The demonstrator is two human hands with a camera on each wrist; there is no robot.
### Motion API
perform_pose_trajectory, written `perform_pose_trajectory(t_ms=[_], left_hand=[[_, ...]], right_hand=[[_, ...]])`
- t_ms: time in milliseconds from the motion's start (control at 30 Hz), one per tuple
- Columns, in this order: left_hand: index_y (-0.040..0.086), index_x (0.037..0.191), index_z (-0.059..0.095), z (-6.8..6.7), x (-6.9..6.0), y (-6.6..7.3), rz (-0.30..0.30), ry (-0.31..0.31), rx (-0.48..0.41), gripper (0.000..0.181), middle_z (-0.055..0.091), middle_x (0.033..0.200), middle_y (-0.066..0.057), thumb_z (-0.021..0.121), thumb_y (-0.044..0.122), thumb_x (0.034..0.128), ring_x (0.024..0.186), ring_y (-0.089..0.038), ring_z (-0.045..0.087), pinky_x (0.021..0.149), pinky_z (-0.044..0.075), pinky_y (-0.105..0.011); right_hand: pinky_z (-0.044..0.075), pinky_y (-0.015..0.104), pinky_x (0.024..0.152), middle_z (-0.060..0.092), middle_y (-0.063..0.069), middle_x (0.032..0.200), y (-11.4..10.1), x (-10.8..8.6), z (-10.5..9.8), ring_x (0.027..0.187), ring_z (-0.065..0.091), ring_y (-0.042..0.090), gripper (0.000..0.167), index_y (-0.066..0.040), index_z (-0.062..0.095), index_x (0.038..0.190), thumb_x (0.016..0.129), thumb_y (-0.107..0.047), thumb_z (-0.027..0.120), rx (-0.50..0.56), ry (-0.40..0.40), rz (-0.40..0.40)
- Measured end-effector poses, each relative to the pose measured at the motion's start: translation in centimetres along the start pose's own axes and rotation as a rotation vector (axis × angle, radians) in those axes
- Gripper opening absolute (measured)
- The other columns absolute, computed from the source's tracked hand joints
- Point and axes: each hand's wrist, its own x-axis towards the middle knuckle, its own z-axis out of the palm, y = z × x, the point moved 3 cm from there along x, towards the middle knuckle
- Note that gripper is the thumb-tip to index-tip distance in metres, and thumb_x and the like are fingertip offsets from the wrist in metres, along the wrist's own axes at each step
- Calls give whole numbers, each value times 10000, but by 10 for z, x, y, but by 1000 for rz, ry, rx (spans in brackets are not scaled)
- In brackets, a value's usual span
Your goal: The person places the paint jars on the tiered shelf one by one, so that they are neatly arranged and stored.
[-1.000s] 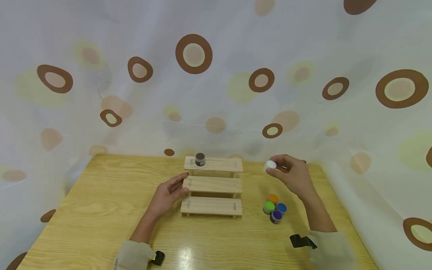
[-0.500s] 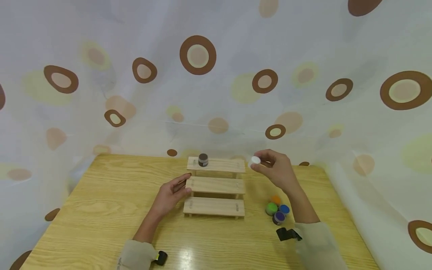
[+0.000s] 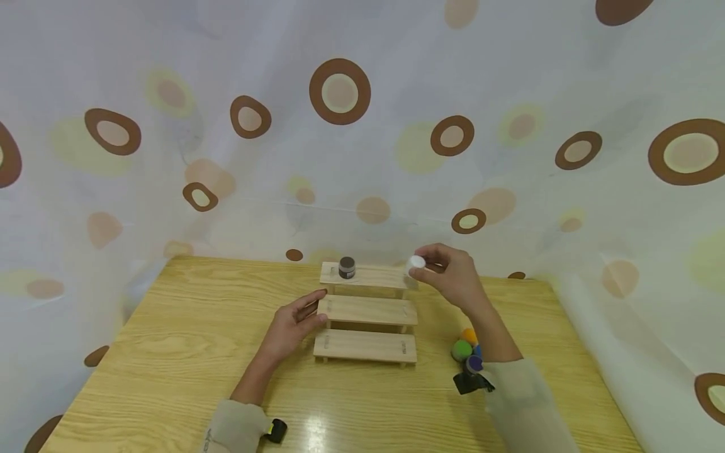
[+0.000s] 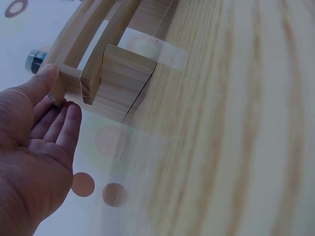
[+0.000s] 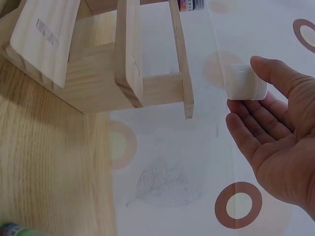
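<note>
A three-tier wooden step rack [image 3: 367, 310] stands on the table. My left hand [image 3: 287, 327] grips the left end of its middle tier; in the left wrist view the thumb lies over the board and the fingers are under it. My right hand [image 3: 453, 277] pinches a small white paint jar [image 3: 416, 262] between thumb and fingers, by the right end of the top tier. In the right wrist view the white jar [image 5: 242, 82] is apart from the rack, beyond the board's end. On the left of the top tier sits a dark brown paint jar [image 3: 347, 267].
Right of the rack, paint jars cluster on the wooden table [image 3: 187, 352]: orange [image 3: 469, 336], green [image 3: 462, 351] and purple [image 3: 473, 363], with a blue one partly behind my right forearm. A patterned sheet [image 3: 374, 163] hangs behind and at the sides.
My right hand has carried the white jar leftward, from above the jar cluster to the top tier's right end. The left hand stays at the rack. The head view has shifted slightly.
</note>
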Motion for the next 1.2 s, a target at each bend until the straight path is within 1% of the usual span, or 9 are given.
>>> perform_pose_trajectory(t_ms=[267,433,600,767,867,1033,1200], left_hand=[[108,1579,506,1,1,-2,3,-9,-5,590,451,1643,-100,718,204,1037,1540,-362,372,1150,480,-310],[98,1575,509,1,0,-4,0,-7,0,594,461,1636,-99,724,211,1033,1534,-361,383,1153,471,-295],[119,1574,515,0,0,-3,-7,0,2,589,463,1636,-88,725,216,1032,1537,-353,382,1148,480,-307],[123,1571,520,-1,1,-4,1,4,7,582,463,1635,-92,723,212,1033,1535,-354,383,1143,489,-320],[121,1572,519,-1,1,-3,9,3,10,579,462,1636,-97,719,211,1036,1533,-357,386,1141,492,-321],[102,1575,510,0,1,-2,16,-3,11,583,460,1636,-111,715,198,1038,1531,-359,389,1145,487,-318],[114,1574,515,-1,0,-1,6,3,16,579,465,1634,-98,715,202,1038,1533,-352,387,1147,487,-326]], right_hand=[[595,288,1009,723,137,1218,-5,8,8,1202,698,305,381,-66,722,1261,933,-207,854,-31,-15,7],[599,290,1001,718,138,1233,-7,10,14,1214,695,314,387,-61,716,1265,931,-196,855,-35,-26,6],[590,307,1025,718,140,1219,-7,14,20,1212,694,317,368,-53,717,1250,931,-176,853,-37,-36,-5],[601,338,1016,722,121,1200,-1,17,28,1203,698,305,337,-65,719,1241,943,-168,837,-43,-58,4],[616,340,987,725,126,1205,4,18,32,1199,704,315,333,-61,718,1242,945,-159,832,-41,-70,17],[629,319,950,707,169,1249,11,18,38,1238,688,352,351,-26,700,1267,951,-121,821,-24,-90,52],[621,323,970,687,205,1278,11,18,41,1278,659,381,385,5,680,1296,952,-103,814,10,-96,49]])
